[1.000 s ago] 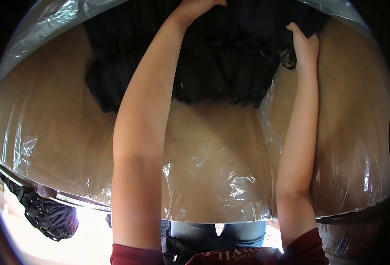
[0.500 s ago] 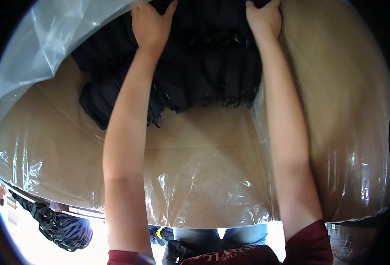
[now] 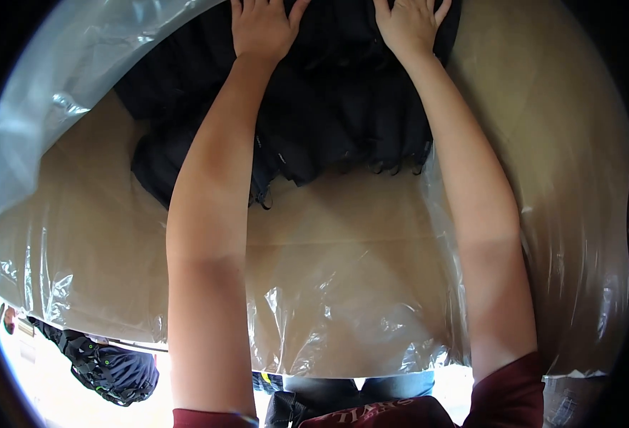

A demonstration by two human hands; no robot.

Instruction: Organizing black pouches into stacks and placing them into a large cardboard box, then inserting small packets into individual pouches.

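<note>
Evidently the black bags [image 3: 357, 107] lay packed across the upper middle of the frame, inside a cardboard box [image 3: 336, 225] lined with clear plastic [image 3: 79, 78]. Those in the nearer row seemed to run lengthwise up and down the frame, their ends with small loops [image 3: 264, 201] pointing toward the lower edge; the far-left bag slanted, its end turned to the lower left. The left hand [image 3: 266, 28] was at the top edge, left of centre, and the right hand [image 3: 411, 25] at the top edge, right of centre. Both were spread flat over the bags, thumbs apart, with most of the nearer row below them in the frame. Neither visibly gripped anything, though the top edge cut off some fingertips, so whether those pressed into cloth could not be told.
</note>
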